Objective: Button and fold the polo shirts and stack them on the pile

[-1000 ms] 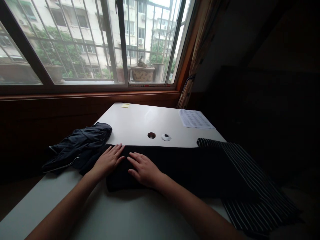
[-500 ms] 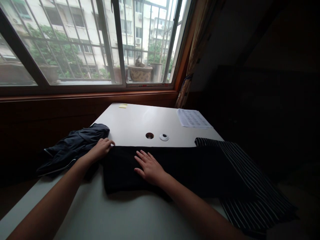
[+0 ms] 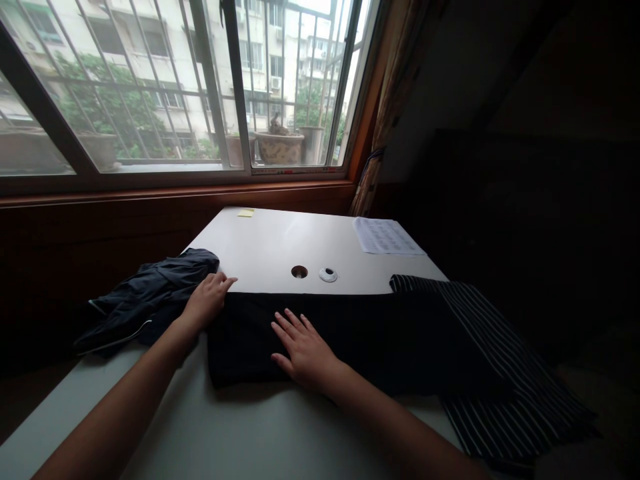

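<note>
A black folded garment lies across the white table as a long strip, its exact kind hard to tell. My right hand rests flat on its left half, fingers spread. At its upper left corner is my left hand, the thumb side pointing right and apart from the cloth edge; nothing shows in its grasp, and the other fingers are partly hidden. Just left of that hand sits a crumpled dark blue garment with white piping. A black-and-white striped garment lies at the right, partly under the black one.
The white table has a round cable hole with its white cover ring beside it. Printed sheets lie at the far right corner, and a yellow sticky note at the far left. A barred window stands beyond.
My left hand has shifted slightly, and its pinch at the garment's corner has loosened. My right hand has slid a little toward me and to the right over the cloth.
</note>
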Motion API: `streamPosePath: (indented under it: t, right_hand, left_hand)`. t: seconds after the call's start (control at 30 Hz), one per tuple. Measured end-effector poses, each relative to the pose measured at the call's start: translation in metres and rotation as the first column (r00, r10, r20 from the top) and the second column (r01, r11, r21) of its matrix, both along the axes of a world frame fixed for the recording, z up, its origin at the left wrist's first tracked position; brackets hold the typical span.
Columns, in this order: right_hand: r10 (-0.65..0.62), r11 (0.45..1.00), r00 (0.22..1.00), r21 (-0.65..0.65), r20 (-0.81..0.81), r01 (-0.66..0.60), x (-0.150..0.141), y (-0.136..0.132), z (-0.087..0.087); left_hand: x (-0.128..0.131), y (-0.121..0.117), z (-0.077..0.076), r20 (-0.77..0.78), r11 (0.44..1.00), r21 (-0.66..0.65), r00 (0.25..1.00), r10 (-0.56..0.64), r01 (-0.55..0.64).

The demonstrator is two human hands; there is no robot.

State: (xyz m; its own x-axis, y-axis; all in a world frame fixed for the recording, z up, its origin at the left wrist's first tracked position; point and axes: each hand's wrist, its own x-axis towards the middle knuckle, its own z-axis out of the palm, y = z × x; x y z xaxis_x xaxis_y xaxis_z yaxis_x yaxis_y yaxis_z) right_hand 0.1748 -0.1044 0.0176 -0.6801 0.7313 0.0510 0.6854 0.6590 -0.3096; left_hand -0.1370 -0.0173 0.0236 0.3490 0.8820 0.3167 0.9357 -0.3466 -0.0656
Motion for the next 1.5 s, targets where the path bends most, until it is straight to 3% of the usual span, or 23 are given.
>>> streamPosePath:
  t: [0.1,0.17,0.23,0.4,0.53,0.7,0.83,1.0,1.17,1.5]
  right_hand:
    - [0.021,0.999,1.000,-0.033,-0.012,-0.021,0.010,-0.010,0.004]
    - [0.023,0.999,1.000,-0.048,-0.016,-0.024,0.016,-0.014,0.006]
    - [0.022,0.998,1.000,-0.052,-0.015,-0.023,0.020,-0.017,0.007]
    - [0.014,0.999,1.000,-0.044,-0.026,-0.016,0.026,-0.026,0.003]
    - [0.036,0.999,0.998,-0.032,-0.047,-0.037,0.028,-0.023,0.006]
    - [-0.062,0.981,0.990,0.175,-0.125,0.083,0.027,0.018,0.011]
    - [-0.157,0.944,0.982,0.277,-0.105,0.180,0.021,0.050,-0.005]
    - [-0.212,0.941,0.973,0.251,-0.088,0.228,0.022,0.053,-0.024]
    - [-0.264,0.936,0.961,0.219,-0.083,0.276,0.023,0.049,-0.019]
    - [-0.247,0.965,0.969,0.093,0.017,0.244,0.036,0.053,-0.017]
  left_hand:
    - [0.031,-0.013,0.004,0.040,0.985,0.061,0.986,-0.163,0.161]
    - [0.054,-0.023,-0.002,0.041,0.960,0.037,0.959,-0.280,0.279]
    - [0.071,-0.030,-0.013,0.029,0.947,-0.002,0.946,-0.322,0.323]
    - [0.080,-0.031,-0.039,-0.007,0.958,-0.050,0.959,-0.284,0.283]
    - [0.076,-0.028,-0.041,-0.006,0.960,-0.054,0.961,-0.275,0.275]
    - [0.098,-0.022,-0.032,0.009,0.947,-0.081,0.950,-0.313,0.312]
    - [0.125,-0.016,-0.033,0.034,0.931,-0.083,0.935,-0.353,0.355]
    - [0.135,-0.015,-0.043,0.158,0.945,-0.030,0.935,-0.317,0.326]
    - [0.132,-0.017,-0.044,0.175,0.942,-0.004,0.927,-0.330,0.336]
    - [0.124,-0.018,-0.042,0.084,0.944,-0.098,0.948,-0.306,0.314]
